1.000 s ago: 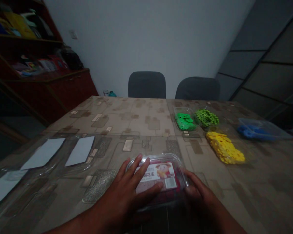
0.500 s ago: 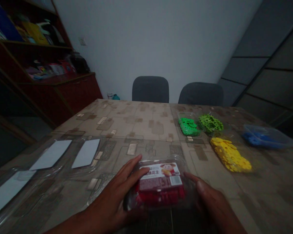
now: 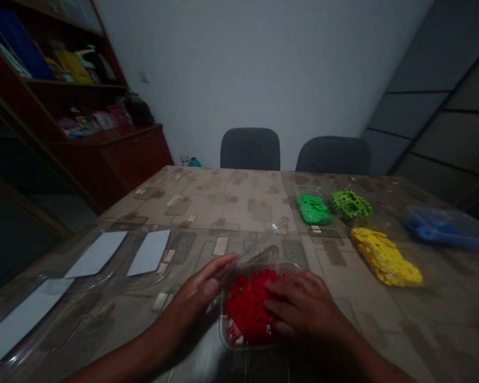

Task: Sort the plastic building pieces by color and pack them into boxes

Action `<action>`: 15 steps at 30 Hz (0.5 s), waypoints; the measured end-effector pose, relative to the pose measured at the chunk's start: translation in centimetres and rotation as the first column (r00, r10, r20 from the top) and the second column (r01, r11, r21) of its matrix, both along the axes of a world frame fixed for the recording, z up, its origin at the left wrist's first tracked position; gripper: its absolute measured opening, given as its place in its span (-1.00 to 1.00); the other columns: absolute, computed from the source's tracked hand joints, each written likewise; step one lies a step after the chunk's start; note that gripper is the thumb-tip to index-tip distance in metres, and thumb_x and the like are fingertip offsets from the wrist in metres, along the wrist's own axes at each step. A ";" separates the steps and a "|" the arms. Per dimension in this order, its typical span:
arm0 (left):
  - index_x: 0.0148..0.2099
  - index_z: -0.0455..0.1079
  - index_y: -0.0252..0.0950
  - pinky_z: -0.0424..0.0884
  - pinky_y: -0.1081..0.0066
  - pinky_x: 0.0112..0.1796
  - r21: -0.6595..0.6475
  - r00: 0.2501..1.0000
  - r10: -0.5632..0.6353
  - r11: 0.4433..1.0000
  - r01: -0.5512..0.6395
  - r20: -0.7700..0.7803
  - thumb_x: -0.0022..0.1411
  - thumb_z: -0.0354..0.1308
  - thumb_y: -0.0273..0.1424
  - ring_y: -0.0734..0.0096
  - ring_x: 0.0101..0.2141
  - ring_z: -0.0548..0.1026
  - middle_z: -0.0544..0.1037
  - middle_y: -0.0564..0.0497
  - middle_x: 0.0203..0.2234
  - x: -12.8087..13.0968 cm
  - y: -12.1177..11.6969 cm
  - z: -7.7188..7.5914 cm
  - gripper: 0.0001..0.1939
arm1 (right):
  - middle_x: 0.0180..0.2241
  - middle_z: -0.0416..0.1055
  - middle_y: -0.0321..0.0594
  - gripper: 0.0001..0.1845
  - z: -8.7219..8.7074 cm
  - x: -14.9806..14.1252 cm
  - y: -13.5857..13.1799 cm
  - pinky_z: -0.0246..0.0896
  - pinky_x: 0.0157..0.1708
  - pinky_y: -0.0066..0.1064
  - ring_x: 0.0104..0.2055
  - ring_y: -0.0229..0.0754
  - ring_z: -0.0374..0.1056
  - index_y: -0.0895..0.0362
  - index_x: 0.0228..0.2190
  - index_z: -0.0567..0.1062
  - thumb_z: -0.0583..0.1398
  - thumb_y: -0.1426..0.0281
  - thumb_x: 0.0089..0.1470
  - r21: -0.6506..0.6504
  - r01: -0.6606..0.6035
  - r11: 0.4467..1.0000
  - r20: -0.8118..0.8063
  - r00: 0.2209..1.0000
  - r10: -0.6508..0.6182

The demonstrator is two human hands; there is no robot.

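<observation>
A clear plastic box (image 3: 222,330) filled with red plastic pieces (image 3: 247,303) stands at the near edge of the table, its hinged lid (image 3: 259,246) tilted up at the far left. My left hand (image 3: 201,287) is at the box's left side, thumb and fingers closed on the lid. Over the right part of the box reaches my right hand (image 3: 303,303), fingers apart and bent, their tips touching the red pieces. Whether any piece is between those fingers is hard to see in the dim light.
On the right stand clear boxes of green pieces (image 3: 313,209), lime-green pieces (image 3: 350,204), yellow pieces (image 3: 385,258) and blue pieces (image 3: 439,230). Several clear trays with white cards (image 3: 149,252) lie on the left. Two grey chairs (image 3: 250,149) stand behind the patterned table (image 3: 239,202).
The labelled lid has swung up from the box, uncovering the red pieces. My right hand has moved from the box's right side onto them. The view has shifted slightly.
</observation>
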State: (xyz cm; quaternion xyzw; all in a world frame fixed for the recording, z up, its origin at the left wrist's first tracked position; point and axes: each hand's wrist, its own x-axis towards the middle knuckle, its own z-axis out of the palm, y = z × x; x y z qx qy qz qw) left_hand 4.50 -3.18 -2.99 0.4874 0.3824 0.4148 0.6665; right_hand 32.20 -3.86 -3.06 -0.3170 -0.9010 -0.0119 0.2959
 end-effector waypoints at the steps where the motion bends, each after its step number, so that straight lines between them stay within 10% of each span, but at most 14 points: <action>1: 0.27 0.36 -0.12 0.13 -0.12 0.26 -0.004 1.000 0.007 1.000 -0.006 0.019 0.24 0.16 0.13 -0.20 0.29 0.21 0.36 -0.15 0.28 0.1 0.0 0.1 -0.32 | -0.14 0.62 -0.22 -0.83 0.1 -0.2 0.1 0.24 -0.04 -0.15 -0.11 -0.09 0.47 0.01 -0.14 0.57 0.18 0.31 0.29 0.004 0.021 1.000 0.003 1.000 -0.021; 5: 0.24 0.39 -0.15 0.14 -0.05 0.26 0.012 0.997 0.047 0.999 -0.048 0.067 0.29 0.13 0.08 -0.13 0.27 0.26 0.38 -0.13 0.27 0.2 0.2 0.4 -0.39 | -0.18 0.62 -0.29 -0.90 0.7 -1.0 -0.3 0.16 0.05 -0.17 -0.13 -0.14 0.47 0.01 -0.20 0.57 0.25 0.35 0.23 -0.046 0.084 0.995 -0.016 0.996 -0.085; 11: 0.25 0.37 -0.23 0.12 -0.06 0.26 0.041 0.996 0.074 0.996 -0.076 0.045 0.38 -0.06 0.11 -0.06 0.21 0.37 0.53 -0.20 0.12 -0.1 0.3 0.4 -0.35 | 0.03 0.56 -0.26 -0.48 -0.2 -3.0 -1.0 0.11 0.20 -0.04 -0.01 -0.02 0.46 -0.05 0.08 0.44 0.33 0.19 0.08 -0.294 -0.129 0.947 0.140 0.974 0.176; 15: 0.28 0.34 -0.22 0.09 -0.09 0.28 0.036 0.995 0.102 0.994 -0.102 -0.017 0.37 -0.08 0.12 -0.06 0.24 0.33 0.50 -0.19 0.16 -0.6 0.4 0.4 -0.33 | -0.11 0.63 -0.31 -0.73 0.5 -2.2 -1.2 0.21 0.14 -0.05 -0.12 -0.06 0.50 -0.12 -0.09 0.56 0.28 0.24 0.14 -0.296 -0.080 0.952 0.096 0.989 0.113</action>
